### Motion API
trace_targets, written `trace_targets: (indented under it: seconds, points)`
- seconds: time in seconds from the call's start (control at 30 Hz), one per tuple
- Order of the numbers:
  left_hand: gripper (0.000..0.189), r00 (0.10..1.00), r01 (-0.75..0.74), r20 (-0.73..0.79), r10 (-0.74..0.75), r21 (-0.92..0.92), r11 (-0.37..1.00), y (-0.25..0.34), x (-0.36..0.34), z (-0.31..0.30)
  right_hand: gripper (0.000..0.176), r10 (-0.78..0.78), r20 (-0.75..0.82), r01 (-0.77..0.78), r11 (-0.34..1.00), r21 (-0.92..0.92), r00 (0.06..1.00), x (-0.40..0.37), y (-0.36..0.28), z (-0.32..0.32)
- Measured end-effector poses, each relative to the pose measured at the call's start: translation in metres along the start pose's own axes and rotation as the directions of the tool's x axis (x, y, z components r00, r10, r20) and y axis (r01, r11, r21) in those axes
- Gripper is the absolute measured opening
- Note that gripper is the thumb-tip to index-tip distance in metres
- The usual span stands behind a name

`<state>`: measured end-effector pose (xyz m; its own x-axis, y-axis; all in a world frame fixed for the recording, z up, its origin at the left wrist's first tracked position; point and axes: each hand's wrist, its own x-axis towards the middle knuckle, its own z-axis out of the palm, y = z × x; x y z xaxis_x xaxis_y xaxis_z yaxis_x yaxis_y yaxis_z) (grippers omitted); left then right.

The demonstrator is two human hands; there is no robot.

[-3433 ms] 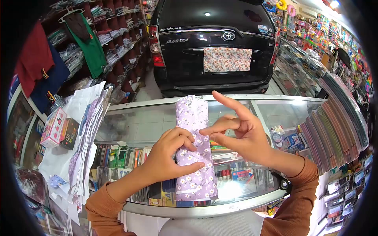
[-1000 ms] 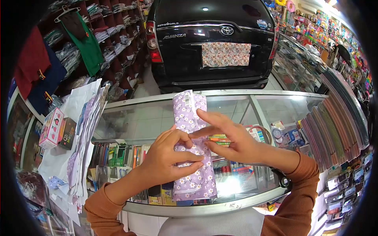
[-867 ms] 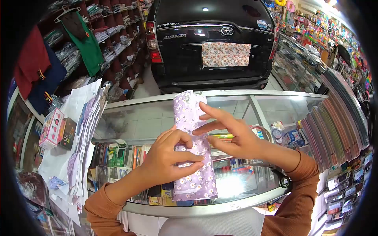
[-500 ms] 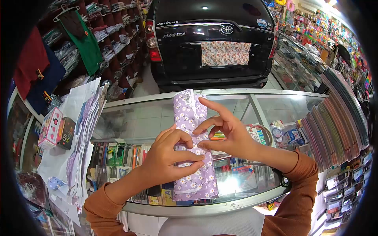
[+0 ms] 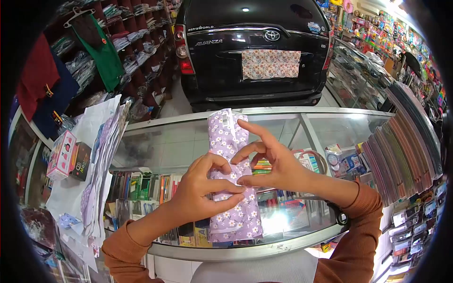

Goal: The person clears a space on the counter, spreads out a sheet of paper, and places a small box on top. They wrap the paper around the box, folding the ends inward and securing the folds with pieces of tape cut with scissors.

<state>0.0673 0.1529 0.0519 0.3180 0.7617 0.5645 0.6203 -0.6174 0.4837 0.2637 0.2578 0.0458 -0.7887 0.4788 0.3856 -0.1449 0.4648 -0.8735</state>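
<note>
A long package in purple floral paper [image 5: 236, 214] lies upright in view on the glass counter, with a barcode label near its far end. My left hand [image 5: 200, 186] rests on its left side, with curled fingers and fingertips at the middle of the paper. From the right, my right hand [image 5: 273, 162] reaches over the package, its index finger stretched toward the far end and its thumb and another finger bent onto the paper near the centre. Whether either set of fingertips pinches the paper cannot be made out.
The glass counter [image 5: 181, 251] holds books and pens beneath its top. Paper sheets [image 5: 96, 155] and small boxes [image 5: 60, 155] stand at left, stacked folders [image 5: 401, 146] at right. A black car [image 5: 255, 85] is parked beyond the counter.
The hands and the package look almost the same; only a very slight shift of the left fingers shows.
</note>
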Motion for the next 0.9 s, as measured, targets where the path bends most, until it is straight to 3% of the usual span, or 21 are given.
trace_targets:
  seconds: [0.1, 0.2, 0.3, 0.5, 0.6, 0.73, 0.83, 0.9]
  points:
    - [0.022, 0.982, 0.188, 0.044, -0.184, -0.118, 0.975, 0.003, -0.002, 0.0, 0.095, 0.005, 0.007, -0.006, 1.0, 0.001, 1.0, -0.001, 0.001, 0.0]
    - [0.027, 0.981, 0.159, -0.087, -0.175, -0.168, 0.973, -0.001, 0.001, 0.005, 0.096, 0.002, 0.005, -0.002, 1.0, -0.01, 1.0, -0.001, 0.0, 0.001]
    - [0.028, 0.994, 0.113, 0.013, -0.113, -0.024, 0.993, -0.009, -0.002, 0.001, 0.095, 0.004, 0.0, -0.004, 1.0, -0.01, 1.0, -0.002, -0.002, 0.0]
    - [0.024, 0.991, 0.053, 0.121, -0.048, -0.033, 0.998, -0.016, -0.004, -0.003, 0.097, 0.08, 0.006, -0.08, 0.997, 0.003, 0.997, -0.001, -0.005, -0.002]
    - [0.023, 0.99, 0.068, 0.128, -0.061, -0.051, 0.996, -0.018, -0.004, -0.003, 0.099, -0.038, -0.022, 0.037, 0.999, -0.039, 0.999, 0.001, 0.005, 0.0]
    - [0.023, 0.991, 0.063, 0.121, -0.053, -0.078, 0.995, -0.021, -0.005, -0.001, 0.104, -0.065, -0.012, 0.065, 0.996, 0.06, 0.998, 0.005, 0.011, 0.002]
    - [0.024, 0.992, 0.066, 0.116, -0.058, -0.073, 0.995, -0.021, -0.005, -0.001, 0.104, 0.006, -0.057, -0.001, 0.997, 0.082, 0.998, 0.003, 0.009, 0.006]
    - [0.024, 0.991, 0.07, 0.117, -0.06, -0.081, 0.994, -0.022, -0.005, -0.001, 0.105, -0.051, -0.053, 0.054, 0.997, 0.047, 0.997, 0.003, 0.014, 0.007]
